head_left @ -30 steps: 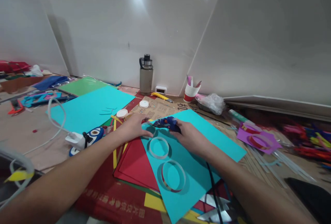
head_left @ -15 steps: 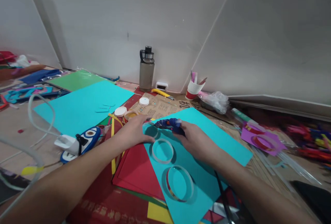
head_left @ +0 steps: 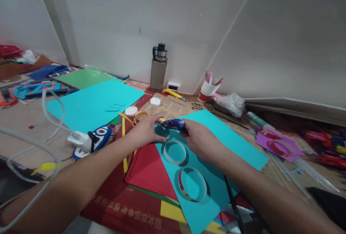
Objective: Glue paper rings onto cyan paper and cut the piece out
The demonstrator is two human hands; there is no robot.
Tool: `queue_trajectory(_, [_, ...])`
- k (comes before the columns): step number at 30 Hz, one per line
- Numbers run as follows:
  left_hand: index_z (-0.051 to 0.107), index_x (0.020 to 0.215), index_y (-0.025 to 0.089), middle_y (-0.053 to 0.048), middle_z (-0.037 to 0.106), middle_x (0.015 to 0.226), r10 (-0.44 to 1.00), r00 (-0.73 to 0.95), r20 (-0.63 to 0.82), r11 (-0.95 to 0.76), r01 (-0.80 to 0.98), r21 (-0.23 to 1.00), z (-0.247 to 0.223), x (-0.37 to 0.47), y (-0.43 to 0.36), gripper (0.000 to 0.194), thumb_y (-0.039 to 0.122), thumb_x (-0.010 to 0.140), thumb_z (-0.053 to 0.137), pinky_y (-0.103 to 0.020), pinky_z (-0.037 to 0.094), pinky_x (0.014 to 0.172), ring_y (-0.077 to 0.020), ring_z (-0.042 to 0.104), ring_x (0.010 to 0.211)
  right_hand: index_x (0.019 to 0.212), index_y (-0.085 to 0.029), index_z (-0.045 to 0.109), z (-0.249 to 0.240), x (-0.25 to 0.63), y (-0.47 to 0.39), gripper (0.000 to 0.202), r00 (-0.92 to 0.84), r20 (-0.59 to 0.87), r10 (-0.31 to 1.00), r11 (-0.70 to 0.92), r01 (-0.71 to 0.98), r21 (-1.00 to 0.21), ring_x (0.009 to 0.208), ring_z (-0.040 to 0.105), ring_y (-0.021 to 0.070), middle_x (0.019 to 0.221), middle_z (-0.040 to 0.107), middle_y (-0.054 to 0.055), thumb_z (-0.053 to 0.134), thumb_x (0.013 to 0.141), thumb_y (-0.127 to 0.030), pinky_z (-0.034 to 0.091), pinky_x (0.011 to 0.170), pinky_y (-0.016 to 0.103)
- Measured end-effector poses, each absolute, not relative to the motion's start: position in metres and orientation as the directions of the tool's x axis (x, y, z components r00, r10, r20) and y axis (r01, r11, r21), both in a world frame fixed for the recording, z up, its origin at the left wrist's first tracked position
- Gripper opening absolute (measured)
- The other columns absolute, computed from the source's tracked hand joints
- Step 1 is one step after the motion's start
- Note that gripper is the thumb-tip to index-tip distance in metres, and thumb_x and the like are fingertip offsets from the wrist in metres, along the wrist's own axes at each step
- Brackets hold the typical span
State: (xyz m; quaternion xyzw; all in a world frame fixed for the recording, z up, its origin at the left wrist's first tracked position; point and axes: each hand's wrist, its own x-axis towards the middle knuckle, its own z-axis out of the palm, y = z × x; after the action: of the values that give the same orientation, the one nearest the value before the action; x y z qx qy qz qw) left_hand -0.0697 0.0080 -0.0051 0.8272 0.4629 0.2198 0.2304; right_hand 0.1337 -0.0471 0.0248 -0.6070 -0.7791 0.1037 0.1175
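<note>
My right hand is wrapped round a dark blue glue gun, its nozzle pointing left. Beside the nozzle, my left hand holds a paper ring between thumb and fingers at the upper left edge of a turquoise sheet. Two more rings stand on that sheet: a white middle ring and a larger front ring with some red on its inside. A black cord runs down from under my right wrist. Red sheets lie under the turquoise one.
A water bottle and a paper cup of pens stand near the wall. A yellow cutter lies between them. At left are a blue-white device with a white cable and another turquoise sheet. A purple card bears rings at right.
The view has shifted, so most things appear slightly further right and higher. My hands keep their holds near the far ring. The brown shape at the far left has changed form.
</note>
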Motion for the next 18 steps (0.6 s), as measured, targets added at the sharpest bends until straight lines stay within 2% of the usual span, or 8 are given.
queue_trajectory(4, [0.053,0.129,0.011,-0.013,0.065,0.118,0.866,0.480,0.138,-0.458,0.650,0.606,-0.007,-0.069,0.010,0.090,0.042,0.051,0.086,-0.036,0.048,0.094,-0.0280,0.062,0.108,0.105,-0.019,0.058,0.025,0.134,-0.051,0.020,-0.239,0.071,0.968,0.249,0.937,-0.245,0.091,0.060,0.0224,0.103,0.066,0.009,0.047,0.088,-0.019,0.038,0.070,0.028])
queue_trajectory(8, [0.053,0.129,0.012,-0.012,0.064,0.121,0.857,0.493,0.147,-0.471,0.636,0.611,-0.009,-0.069,0.011,0.089,0.041,0.051,0.086,-0.035,0.047,0.096,-0.0274,0.060,0.111,0.100,-0.019,0.057,0.029,0.136,-0.058,0.015,-0.225,0.063,0.972,0.233,0.955,-0.183,0.086,0.060,0.0214,0.098,0.066,0.008,0.047,0.089,-0.020,0.036,0.067,0.028])
queue_trajectory(13, [0.050,0.134,0.012,-0.014,0.058,0.130,0.841,0.510,0.179,-0.508,0.632,0.586,-0.011,-0.071,0.010,0.092,0.044,0.054,0.084,-0.037,0.043,0.101,-0.0288,0.055,0.118,0.096,-0.020,0.056,0.032,0.136,-0.064,0.012,-0.210,0.070,0.975,0.220,0.958,-0.186,0.083,0.060,0.0198,0.097,0.067,0.008,0.046,0.090,-0.022,0.034,0.065,0.027])
queue_trajectory(15, [0.051,0.132,0.014,-0.014,0.056,0.133,0.817,0.544,0.189,-0.548,0.632,0.548,-0.011,-0.072,0.011,0.087,0.046,0.058,0.081,-0.038,0.041,0.103,-0.0292,0.052,0.121,0.096,-0.020,0.057,0.032,0.136,-0.065,0.012,-0.207,0.066,0.976,0.216,0.958,-0.189,0.083,0.060,0.0196,0.097,0.067,0.008,0.046,0.090,-0.023,0.034,0.065,0.027])
queue_trajectory(18, [0.062,0.121,0.016,-0.012,0.062,0.122,0.759,0.626,0.177,-0.621,0.615,0.486,-0.009,-0.073,0.013,0.067,0.048,0.064,0.077,-0.037,0.041,0.101,-0.0281,0.054,0.117,0.098,-0.020,0.057,0.032,0.137,-0.065,0.013,-0.205,0.062,0.977,0.213,0.957,-0.199,0.084,0.060,0.0193,0.098,0.067,0.008,0.047,0.090,-0.022,0.034,0.065,0.026])
